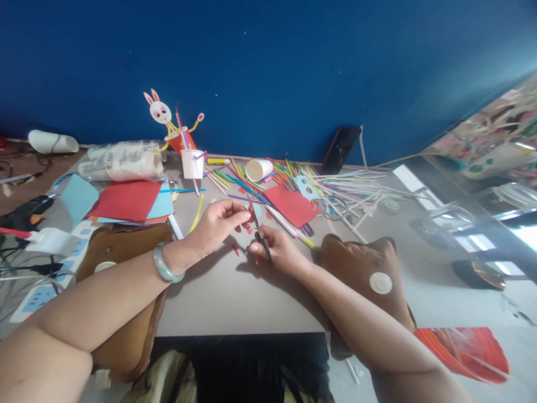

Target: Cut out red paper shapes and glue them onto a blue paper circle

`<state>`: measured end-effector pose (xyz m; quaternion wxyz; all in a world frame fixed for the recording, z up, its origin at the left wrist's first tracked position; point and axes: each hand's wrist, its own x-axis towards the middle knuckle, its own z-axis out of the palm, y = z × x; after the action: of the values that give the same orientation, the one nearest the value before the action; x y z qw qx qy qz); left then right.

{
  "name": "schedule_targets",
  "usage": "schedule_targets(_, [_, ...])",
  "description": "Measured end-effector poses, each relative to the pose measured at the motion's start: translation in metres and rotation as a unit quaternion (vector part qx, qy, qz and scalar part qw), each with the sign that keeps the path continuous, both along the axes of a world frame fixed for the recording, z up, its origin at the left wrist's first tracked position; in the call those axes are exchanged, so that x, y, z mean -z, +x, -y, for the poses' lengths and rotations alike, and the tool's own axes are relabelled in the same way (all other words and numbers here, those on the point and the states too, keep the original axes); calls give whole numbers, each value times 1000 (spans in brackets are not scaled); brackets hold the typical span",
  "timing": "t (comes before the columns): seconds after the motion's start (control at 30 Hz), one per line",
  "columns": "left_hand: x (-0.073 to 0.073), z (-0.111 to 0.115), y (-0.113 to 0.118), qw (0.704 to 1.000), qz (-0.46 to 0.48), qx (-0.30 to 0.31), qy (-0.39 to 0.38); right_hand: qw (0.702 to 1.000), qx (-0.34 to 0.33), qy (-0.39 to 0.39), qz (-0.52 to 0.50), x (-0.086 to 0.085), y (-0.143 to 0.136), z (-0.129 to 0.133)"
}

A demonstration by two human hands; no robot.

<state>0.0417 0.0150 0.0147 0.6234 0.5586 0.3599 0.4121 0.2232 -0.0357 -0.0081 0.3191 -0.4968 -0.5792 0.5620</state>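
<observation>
Near the middle of the table, my left hand (218,224), with a pale bangle on its wrist, pinches a small red paper piece (251,208). Close on its right, my right hand (279,250) holds dark-handled scissors (264,246), fingers wrapped round the handles. The blades point up and away, beside the red piece. A small red scrap (235,249) lies on the table below my left hand. Behind my hands is a larger red paper sheet (292,205), with a light blue cutout (307,188) by its upper edge.
Brown cushions (384,280) lie under both forearms. Coloured sticks (241,182), a tipped paper cup (259,169) and a phone (340,150) are at the back. A rabbit figure (160,112), bagged cups (121,162) and coloured paper (126,200) are left. A power strip (37,296) sits far left.
</observation>
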Motion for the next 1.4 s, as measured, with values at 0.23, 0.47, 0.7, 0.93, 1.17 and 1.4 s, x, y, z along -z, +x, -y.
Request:
schedule_targets(0.23, [-1,1,0,1000,-5,-3,1,1000,1,2,-1,2,0,0])
schedule_targets(0.47, [-1,0,0,1000,-2,-1,2,1000,3,-9,-12,2,-1,0])
schedule_targets(0.7, [0,0,-1,1000,-3,-1,4,1000,-4,-12,-12,-1,-2,1])
schedule_targets(0.93, [0,0,0,1000,-4,-1,9,1000,-12,-15,13,2,-2,2])
schedule_targets(1.17, [-2,-2,1,999,-11,-21,-33,998,59,11,8,-1,-2,0])
schedule_targets(1.4, [2,-10,0,996,-29,-40,-79,988,151,35,1,-5,-1,-2])
